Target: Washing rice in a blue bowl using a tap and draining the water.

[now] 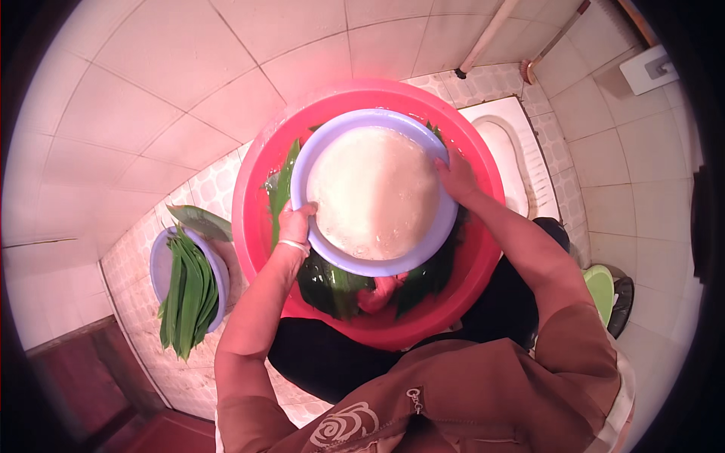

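Observation:
My left hand (295, 227) grips the left rim of a light purple plastic basin (362, 265), with the thumb over the edge. On the opposite side, my right hand (456, 174) holds the upper right rim. Pale, cloudy contents with a few bubbles at the edge fill the basin; whether liquid or grains cannot be told. Beneath it is a large red plastic tub (255, 170) with wet, broad green leaves (334, 283) inside. A pink or red item (378, 294) lies among those leaves, its kind unclear. The basin hides the tub's middle.
A smaller purple basin (158, 263) holding long green leaves (190, 294) stands on the tiled floor at left, near one loose leaf (203, 222). A squat toilet (510, 153) lies right of the tub. A brush (528, 72) leans in the corner; a green container (599, 289) is at right.

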Demonstrator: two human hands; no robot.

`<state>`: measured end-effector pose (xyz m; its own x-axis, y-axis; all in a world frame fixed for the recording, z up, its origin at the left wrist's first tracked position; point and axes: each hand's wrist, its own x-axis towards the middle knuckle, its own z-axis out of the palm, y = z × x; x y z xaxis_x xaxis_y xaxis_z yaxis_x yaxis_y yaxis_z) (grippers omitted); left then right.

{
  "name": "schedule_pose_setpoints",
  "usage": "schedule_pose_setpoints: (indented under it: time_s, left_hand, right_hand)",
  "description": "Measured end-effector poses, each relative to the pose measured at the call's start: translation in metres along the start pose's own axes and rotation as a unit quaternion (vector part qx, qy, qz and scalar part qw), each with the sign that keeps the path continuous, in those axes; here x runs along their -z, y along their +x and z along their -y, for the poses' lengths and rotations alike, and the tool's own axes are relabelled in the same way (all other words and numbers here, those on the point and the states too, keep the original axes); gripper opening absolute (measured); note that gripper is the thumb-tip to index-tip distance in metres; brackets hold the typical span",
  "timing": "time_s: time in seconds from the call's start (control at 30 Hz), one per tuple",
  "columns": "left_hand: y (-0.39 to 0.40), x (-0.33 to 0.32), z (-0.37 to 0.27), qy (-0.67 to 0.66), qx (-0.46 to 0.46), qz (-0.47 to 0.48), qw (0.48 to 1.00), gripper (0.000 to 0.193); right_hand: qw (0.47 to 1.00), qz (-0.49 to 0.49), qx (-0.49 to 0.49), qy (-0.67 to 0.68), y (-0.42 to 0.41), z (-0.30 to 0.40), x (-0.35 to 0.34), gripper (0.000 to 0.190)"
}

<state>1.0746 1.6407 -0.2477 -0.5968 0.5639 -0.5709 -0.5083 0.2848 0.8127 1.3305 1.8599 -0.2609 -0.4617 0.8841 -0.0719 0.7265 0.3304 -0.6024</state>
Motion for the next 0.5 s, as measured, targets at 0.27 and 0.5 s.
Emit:
schedule_pose_setpoints:
  time_s: [0.27, 0.5]
  left_hand:
    - [-0.009, -0.046, -0.017, -0.010, 0.009, 0.003, 1.000, 0.021]
    - [-0.004, -0.110, -0.045, 0.001, -0.005, 0.050, 0.999, 0.020]
  right_hand:
    - [0.999, -0.025, 0.025, -0.026, 0.025, -0.007, 0.060, 0.032]
    - [0.994, -0.093, 0.041, 0.051, 0.036, -0.033, 0.108, 0.026]
